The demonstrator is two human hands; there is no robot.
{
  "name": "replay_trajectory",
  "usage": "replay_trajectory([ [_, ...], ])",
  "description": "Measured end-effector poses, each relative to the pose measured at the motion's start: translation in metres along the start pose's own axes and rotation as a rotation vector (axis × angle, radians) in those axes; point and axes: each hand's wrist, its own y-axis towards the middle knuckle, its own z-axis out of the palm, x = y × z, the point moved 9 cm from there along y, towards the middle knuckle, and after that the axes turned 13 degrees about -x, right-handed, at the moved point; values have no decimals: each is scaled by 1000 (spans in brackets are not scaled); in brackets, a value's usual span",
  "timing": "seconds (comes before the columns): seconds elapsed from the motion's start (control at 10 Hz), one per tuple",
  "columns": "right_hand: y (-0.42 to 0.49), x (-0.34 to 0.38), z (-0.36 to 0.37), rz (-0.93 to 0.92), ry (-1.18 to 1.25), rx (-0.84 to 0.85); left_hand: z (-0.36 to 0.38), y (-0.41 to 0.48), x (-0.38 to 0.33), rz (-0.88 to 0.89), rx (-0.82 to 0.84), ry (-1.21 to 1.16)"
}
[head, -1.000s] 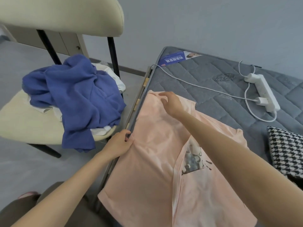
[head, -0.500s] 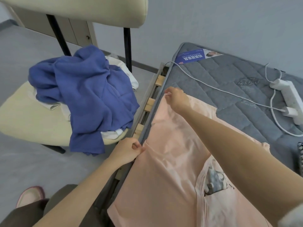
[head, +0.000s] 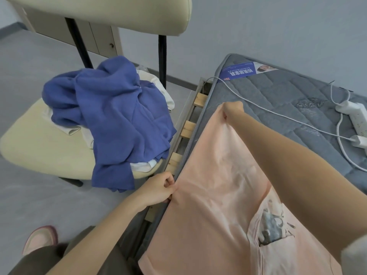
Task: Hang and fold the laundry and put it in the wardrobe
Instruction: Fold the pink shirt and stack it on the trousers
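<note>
A peach T-shirt (head: 214, 195) with a grey print lies partly folded along the left edge of the grey mattress (head: 278, 100). My left hand (head: 158, 188) pinches its left edge near the bed frame. My right hand (head: 232, 111) pinches the shirt's far corner, and the fabric is stretched between the two hands. On the cream chair (head: 35, 143) to the left lies a blue garment (head: 119, 120) over white clothes (head: 156, 90).
A white power strip (head: 355, 116) and its cables lie on the mattress at the right. Wooden slats (head: 188, 127) of the bed frame show between mattress and chair. My shoe (head: 39, 239) is on the grey floor at lower left. A cabinet (head: 79, 30) stands behind the chair.
My right hand has reached farther along the mattress edge with the shirt's corner. The left hand keeps its pinch on the near edge. The view has swung left and closer.
</note>
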Motion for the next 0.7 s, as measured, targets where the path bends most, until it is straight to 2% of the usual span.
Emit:
replay_trajectory([
  [0.1,3,-5,0,-28,-57,11,5,-3,6,-11,13,46],
  [0.3,-69,13,-2,-458,-231,172,8,-26,23,-93,99,111],
  [0.4,-115,9,-7,-554,-256,305,9,-42,28,-87,143,162],
  [0.5,-156,-2,-17,-549,-236,426,11,-61,32,-103,177,156],
  [0.7,-223,-15,-53,-608,-223,503,11,-99,40,-89,147,149],
])
